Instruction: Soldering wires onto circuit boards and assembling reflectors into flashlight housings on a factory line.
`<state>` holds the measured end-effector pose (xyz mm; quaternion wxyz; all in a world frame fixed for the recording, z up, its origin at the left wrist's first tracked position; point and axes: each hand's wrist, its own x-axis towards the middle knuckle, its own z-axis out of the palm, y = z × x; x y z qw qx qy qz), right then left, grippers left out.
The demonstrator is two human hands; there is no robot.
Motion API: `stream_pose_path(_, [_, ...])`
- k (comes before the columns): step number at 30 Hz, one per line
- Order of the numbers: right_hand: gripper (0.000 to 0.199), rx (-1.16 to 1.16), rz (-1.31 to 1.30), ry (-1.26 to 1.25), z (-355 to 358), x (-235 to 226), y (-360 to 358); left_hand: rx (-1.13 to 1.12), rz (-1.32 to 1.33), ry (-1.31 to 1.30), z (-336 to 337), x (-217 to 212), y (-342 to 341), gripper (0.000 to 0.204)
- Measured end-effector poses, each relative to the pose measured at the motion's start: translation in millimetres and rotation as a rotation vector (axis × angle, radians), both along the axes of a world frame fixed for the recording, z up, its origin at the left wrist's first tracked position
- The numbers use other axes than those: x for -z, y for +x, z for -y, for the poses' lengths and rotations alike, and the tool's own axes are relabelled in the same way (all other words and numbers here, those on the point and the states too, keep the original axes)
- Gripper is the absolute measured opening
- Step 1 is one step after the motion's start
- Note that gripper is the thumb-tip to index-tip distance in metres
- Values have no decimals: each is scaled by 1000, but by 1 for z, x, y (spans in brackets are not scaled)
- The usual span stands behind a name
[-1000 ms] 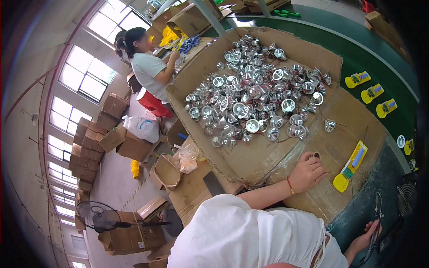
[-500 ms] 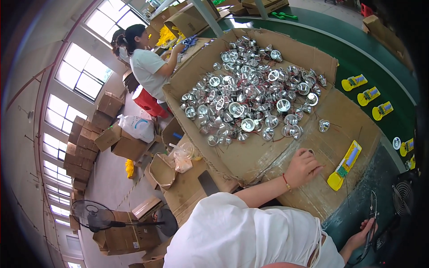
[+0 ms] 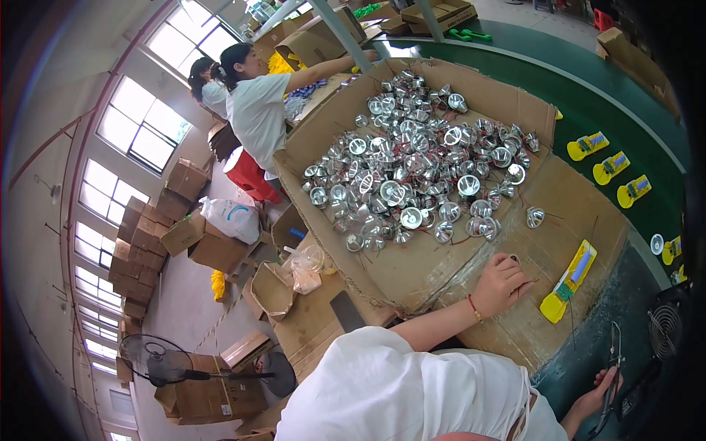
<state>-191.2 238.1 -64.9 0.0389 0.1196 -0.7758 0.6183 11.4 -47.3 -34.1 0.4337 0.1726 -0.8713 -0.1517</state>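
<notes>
My left hand [image 3: 502, 281], with a red string bracelet at its wrist, is closed over the cardboard flap. A thin dark tip sticks out by its fingers; what they pinch is hidden. To its right lies a yellow plastic housing [image 3: 556, 304] with a green circuit board and a pale purple cylinder, loose wires trailing from it. At the lower right, my right hand [image 3: 604, 388] grips a slim metal tool with a dark cable, apparently a soldering iron [image 3: 614, 360]. Beyond my left hand, a single silver reflector lamp [image 3: 535, 217] with wires rests on the flap.
A large open cardboard box [image 3: 331, 242] holds a heap of silver reflector lamps [image 3: 412, 162]. Several yellow housings [image 3: 609, 167] line the green bench [image 3: 566, 84]. A small black fan [image 3: 664, 331] stands at right. Co-workers [image 3: 257, 103] work at the far left near a floor fan [image 3: 156, 360].
The view has shifted slightly, so the scene sits a little lower. The nearer co-worker's arm now reaches out farther to the right. My hands keep nearly the same pose.
</notes>
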Motion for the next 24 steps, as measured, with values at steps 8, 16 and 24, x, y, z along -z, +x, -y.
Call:
stream_pose_path(8, [21, -9, 19, -1, -2, -2, -3, 6, 3, -3, -7, -1, -3, 13])
stream_pose_path(16, [20, -10, 32, -21, 1, -3, 1, 9, 44, -26, -6, -4, -1, 11])
stream_pose_path(24, [20, -17, 14, -27, 2, -3, 3, 19, 17, -33, -5, -1, -3, 13])
